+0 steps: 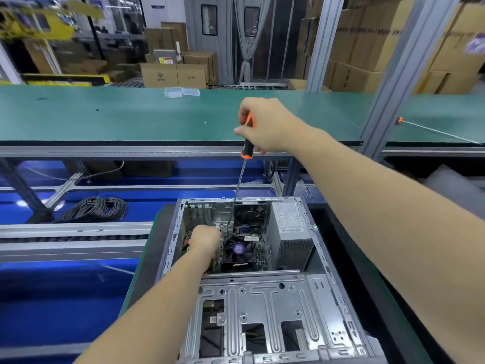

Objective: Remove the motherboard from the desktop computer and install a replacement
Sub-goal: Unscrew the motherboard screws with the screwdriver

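Your right hand grips the screwdriver above the open case — tip down at the motherboard still seated inside; left hand rests there, grip unclear — removal barely underway.

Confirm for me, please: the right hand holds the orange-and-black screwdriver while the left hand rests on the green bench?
Not quite. The head view shows the left hand down inside the open computer case, on the motherboard, not the bench. The right hand does hold the screwdriver.

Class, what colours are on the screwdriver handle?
Orange and black screwdriver handle, seen in the head view.
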